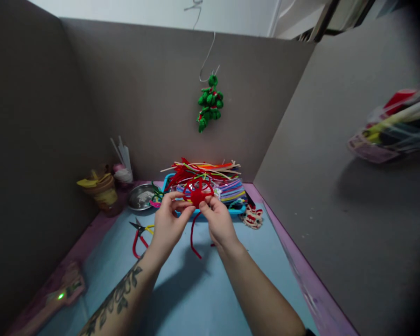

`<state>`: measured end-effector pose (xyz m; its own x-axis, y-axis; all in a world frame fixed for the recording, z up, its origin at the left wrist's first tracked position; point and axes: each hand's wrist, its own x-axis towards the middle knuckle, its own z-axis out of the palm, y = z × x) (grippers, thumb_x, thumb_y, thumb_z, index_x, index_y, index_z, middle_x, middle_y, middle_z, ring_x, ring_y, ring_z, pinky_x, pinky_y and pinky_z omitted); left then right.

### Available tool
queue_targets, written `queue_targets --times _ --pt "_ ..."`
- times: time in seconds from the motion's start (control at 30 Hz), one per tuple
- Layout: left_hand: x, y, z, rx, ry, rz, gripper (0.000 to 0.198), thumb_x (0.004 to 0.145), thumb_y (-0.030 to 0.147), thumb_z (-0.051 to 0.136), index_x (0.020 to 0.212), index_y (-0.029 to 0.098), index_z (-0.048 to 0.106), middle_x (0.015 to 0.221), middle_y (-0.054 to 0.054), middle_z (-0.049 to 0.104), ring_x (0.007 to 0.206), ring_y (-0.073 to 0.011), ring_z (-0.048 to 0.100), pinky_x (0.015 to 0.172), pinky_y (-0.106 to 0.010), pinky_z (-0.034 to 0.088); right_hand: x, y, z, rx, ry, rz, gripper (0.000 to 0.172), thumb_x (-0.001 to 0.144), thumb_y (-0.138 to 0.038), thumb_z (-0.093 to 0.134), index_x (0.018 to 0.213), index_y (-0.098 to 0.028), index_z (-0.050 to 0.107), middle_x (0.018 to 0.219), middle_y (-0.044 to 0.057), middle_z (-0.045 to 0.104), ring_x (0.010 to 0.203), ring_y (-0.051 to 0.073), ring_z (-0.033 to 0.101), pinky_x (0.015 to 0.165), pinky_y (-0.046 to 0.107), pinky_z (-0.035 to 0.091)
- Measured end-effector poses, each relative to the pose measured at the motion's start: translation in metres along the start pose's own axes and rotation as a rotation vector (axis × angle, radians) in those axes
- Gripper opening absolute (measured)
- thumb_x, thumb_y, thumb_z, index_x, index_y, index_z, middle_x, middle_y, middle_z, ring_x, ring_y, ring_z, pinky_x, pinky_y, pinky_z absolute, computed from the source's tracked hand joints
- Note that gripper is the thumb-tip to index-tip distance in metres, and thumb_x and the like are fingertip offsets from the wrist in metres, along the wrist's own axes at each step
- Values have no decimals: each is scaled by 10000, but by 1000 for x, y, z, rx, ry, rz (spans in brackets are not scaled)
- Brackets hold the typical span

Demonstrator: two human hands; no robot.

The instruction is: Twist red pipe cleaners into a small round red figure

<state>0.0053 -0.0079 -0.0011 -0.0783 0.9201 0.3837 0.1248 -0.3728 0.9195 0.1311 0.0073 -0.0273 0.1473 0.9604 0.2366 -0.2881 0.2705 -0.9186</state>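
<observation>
Both hands are raised over the blue mat [182,284], pinching a red pipe-cleaner shape [198,192] between them. My left hand [170,219] grips its left side with thumb and fingers closed. My right hand [219,219] pinches its right side. The shape has looped petals at the top, and loose red tails [193,238] hang down between the wrists. Just behind the hands sits a blue tray [238,211] piled with many coloured pipe cleaners [206,172].
Red-handled scissors [140,233] lie left of my hands. A metal dish [142,196] and a cup of odds and ends [103,191] stand at the back left. A red-and-white pipe-cleaner figure [252,217] lies at the right. A green pipe-cleaner ornament [210,102] hangs on the back wall. A pink device [61,291] rests at the near left.
</observation>
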Motion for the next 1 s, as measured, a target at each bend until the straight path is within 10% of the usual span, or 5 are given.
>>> queue_targets --times 0.27,0.53,1.0 --pt "2 6 -7 37 160 95 376 703 270 750 1017 216 550 911 -28 650 843 -171 631 706 -266 454 4 2 -9 -202 -61 -146 222 782 -417 668 819 -200 646 1161 73 612 1039 214 581 936 361 459" --pt "2 8 -6 -245 -92 -101 607 723 274 737 1255 217 450 851 -13 661 809 -158 646 775 -286 486 0 -12 -7 -346 -143 -169 183 789 -369 656 730 -197 634 1076 60 604 1015 225 584 960 379 429" --pt "14 5 -10 -687 80 -458 685 493 213 886 1073 171 524 764 3 689 668 -107 653 657 -215 522 -14 -10 1 -728 40 -529 93 798 -255 672 868 -222 621 1197 90 508 1179 247 497 1034 438 387"
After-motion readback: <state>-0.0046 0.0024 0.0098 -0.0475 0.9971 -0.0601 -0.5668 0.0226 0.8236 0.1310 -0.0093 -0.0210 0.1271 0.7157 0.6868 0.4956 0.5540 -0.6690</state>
